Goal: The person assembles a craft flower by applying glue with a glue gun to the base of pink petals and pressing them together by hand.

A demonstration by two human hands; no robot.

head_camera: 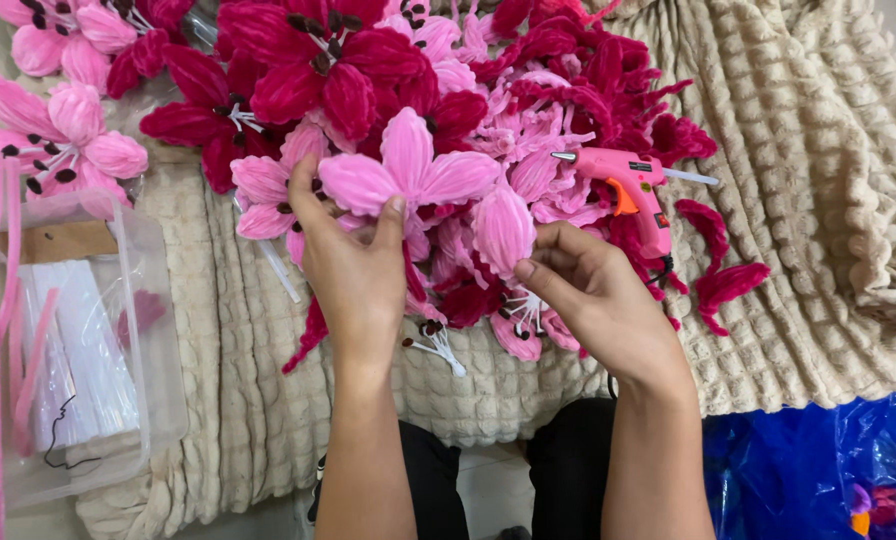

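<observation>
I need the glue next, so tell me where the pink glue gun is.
The pink glue gun lies on the heap of pink and crimson flowers, just beyond the right hand, near the cream blanket.

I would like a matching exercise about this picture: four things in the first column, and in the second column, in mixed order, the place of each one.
Things:
1. light pink flower
2. single pink petal
3. pink glue gun
4. clear plastic box

Places:
A. lying on the heap of flowers, to the right of the hands
B. at the left edge, on the cream blanket
C. held by the left hand
D. at the fingertips of the right hand

Pairs: 1-C, 2-D, 3-A, 4-B
</observation>
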